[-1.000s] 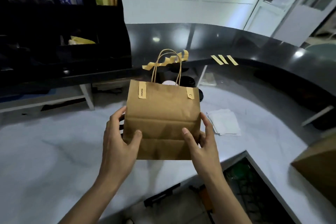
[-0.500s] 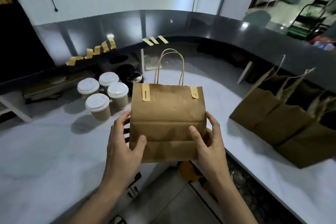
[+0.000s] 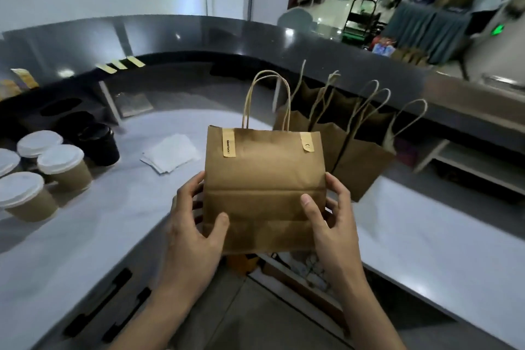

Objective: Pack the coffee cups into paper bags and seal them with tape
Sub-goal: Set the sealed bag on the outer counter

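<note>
Bag in hand: a brown paper bag (image 3: 264,185) is held upright between both hands, lifted off the pale counter (image 3: 426,236) and over its inner edge.
Left hand (image 3: 193,224): its thumb is pressed on the bag's front face and its fingers are curled round the left side.
Right hand (image 3: 329,216): its thumb is laid on the front and its fingers are wrapped round the right side, so the bag is clamped from both sides.
Seal: the bag's mouth is closed and two tape strips are folded over the top edge, a printed strip (image 3: 229,141) at the left and a plain strip (image 3: 307,141) at the right.
Handles: the twisted paper handles (image 3: 268,94) are seen standing up above the mouth.
Other bags: more brown bags (image 3: 358,156) are stood on the counter just behind and to the right.
Cups: lidded coffee cups (image 3: 64,162) are grouped on the counter at the left, well apart from the held bag.
Spare tape: three tape pieces (image 3: 120,64) are stuck on the dark upper ledge.
Napkins: white napkins (image 3: 170,152) are laid between the cups and the bag.
</note>
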`<action>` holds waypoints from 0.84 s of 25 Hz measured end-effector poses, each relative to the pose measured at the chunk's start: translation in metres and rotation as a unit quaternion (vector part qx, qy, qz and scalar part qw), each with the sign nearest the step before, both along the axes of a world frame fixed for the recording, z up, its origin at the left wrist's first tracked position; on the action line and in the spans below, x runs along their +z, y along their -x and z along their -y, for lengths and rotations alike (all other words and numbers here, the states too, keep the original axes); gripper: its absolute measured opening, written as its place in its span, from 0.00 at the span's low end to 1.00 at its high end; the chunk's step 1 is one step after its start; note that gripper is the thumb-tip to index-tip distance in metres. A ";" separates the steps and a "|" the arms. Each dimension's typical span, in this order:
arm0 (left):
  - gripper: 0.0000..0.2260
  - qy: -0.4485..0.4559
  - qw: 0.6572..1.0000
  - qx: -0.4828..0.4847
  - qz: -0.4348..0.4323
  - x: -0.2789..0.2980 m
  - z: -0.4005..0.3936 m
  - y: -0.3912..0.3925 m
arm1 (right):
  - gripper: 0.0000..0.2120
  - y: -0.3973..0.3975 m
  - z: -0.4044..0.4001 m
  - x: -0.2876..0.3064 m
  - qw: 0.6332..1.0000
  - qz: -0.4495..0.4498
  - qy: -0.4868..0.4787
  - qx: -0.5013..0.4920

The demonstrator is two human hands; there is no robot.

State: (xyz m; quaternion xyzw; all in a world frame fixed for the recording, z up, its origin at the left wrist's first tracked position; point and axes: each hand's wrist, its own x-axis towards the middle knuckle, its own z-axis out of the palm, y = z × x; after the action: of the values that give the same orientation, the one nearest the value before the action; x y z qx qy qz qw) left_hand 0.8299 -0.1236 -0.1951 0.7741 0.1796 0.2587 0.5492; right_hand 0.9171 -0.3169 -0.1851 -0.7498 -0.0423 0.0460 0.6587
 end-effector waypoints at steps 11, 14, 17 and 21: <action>0.30 -0.009 0.973 -0.231 0.009 -0.002 0.117 -0.060 | 0.28 0.033 0.136 -0.001 0.973 0.009 -0.010 -0.232; 0.30 0.007 0.960 -0.279 -0.001 -0.002 0.139 -0.075 | 0.28 0.037 0.156 -0.003 0.960 0.010 -0.005 -0.280; 0.29 0.026 0.946 -0.323 -0.006 -0.003 0.157 -0.096 | 0.27 0.035 0.172 -0.002 0.946 0.014 -0.004 -0.323; 0.29 0.017 0.926 -0.377 -0.005 0.000 0.174 -0.132 | 0.26 0.024 0.183 0.002 0.928 0.014 -0.004 -0.372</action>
State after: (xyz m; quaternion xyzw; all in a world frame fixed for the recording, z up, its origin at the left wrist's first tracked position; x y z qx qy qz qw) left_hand 0.9623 -0.2980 -0.1950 0.7767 -0.1187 0.0257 0.6180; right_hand 0.8932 -0.4996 -0.1832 -0.7098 0.2297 -0.2130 0.6309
